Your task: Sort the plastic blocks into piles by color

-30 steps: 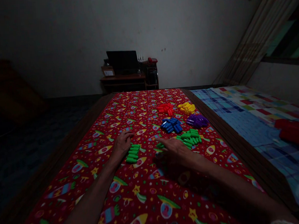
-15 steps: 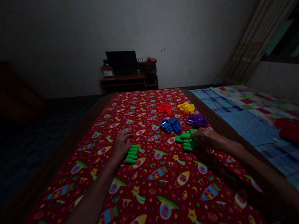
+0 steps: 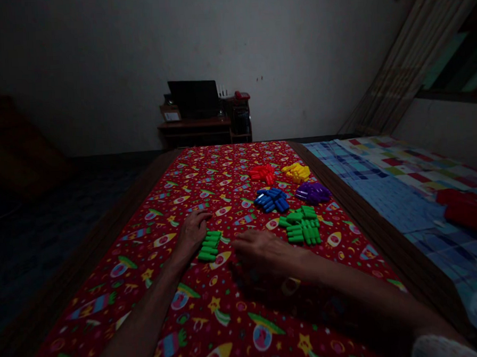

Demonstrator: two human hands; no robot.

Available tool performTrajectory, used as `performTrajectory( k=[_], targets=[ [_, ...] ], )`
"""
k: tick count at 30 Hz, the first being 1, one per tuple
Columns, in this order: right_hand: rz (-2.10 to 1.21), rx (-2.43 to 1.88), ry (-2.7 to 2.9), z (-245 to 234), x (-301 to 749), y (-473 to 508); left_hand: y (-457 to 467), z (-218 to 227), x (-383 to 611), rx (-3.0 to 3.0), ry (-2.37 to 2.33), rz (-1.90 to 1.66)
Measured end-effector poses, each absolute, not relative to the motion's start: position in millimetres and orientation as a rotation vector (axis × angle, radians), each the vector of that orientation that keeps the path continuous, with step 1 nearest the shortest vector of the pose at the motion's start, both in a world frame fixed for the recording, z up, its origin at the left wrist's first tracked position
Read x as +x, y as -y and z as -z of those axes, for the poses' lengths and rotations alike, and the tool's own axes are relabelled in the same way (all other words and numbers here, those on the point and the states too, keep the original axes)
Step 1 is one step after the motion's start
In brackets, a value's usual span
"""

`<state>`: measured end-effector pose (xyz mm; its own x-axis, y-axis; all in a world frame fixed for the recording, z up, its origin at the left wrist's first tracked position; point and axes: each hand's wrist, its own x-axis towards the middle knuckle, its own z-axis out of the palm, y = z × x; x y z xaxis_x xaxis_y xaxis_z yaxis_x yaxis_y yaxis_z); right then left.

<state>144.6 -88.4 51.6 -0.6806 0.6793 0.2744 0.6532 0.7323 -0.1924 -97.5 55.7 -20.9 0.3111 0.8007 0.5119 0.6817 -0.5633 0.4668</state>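
Observation:
My left hand [image 3: 192,231] rests on the red patterned cloth, its fingers stretched out around the far end of a short row of green cylindrical pieces [image 3: 209,247]. My right hand [image 3: 262,250] hovers just right of that row, fingers bent and pressed together. Whatever they pinch, if anything, is hidden. Further right lies a pile of similar green pieces [image 3: 304,227], some side by side and some stacked. Beyond it are piles of blue pieces [image 3: 271,200], purple pieces [image 3: 313,193], red pieces [image 3: 262,173] and yellow pieces [image 3: 296,172].
The red cloth [image 3: 261,305] covers a long table with brown edges. At the right is a surface with blue checked bedding [image 3: 399,202] and a red folded cloth [image 3: 470,212]. A desk [image 3: 193,126] with a dark monitor [image 3: 195,99] stands against the far wall.
My right hand has left the green pile and moved left towards the green row, uncovering the pile's right side. My left hand stays almost where it was.

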Motion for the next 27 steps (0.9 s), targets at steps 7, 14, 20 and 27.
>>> performTrajectory(
  k=[7, 14, 20, 27],
  targets=[
    [0.008, -1.128, 2.703, -32.9, 71.8, 61.6, -59.6, 25.1, -103.4, 2.267, -1.338, -1.146],
    [-0.092, -1.040, 2.658, -24.5, 111.6, 53.1, -53.9, 17.3, -98.2, 2.343, -1.352, -1.119],
    [-0.145, -1.248, 2.380, -45.2, 157.1, 69.9, -49.6, 16.1, -96.1, 2.371, -1.376, -1.102],
    [-0.379, -1.419, 2.141, -84.3, 272.6, 95.4, -50.3, 16.3, -96.9, 2.383, -1.377, -1.082]
  ],
)
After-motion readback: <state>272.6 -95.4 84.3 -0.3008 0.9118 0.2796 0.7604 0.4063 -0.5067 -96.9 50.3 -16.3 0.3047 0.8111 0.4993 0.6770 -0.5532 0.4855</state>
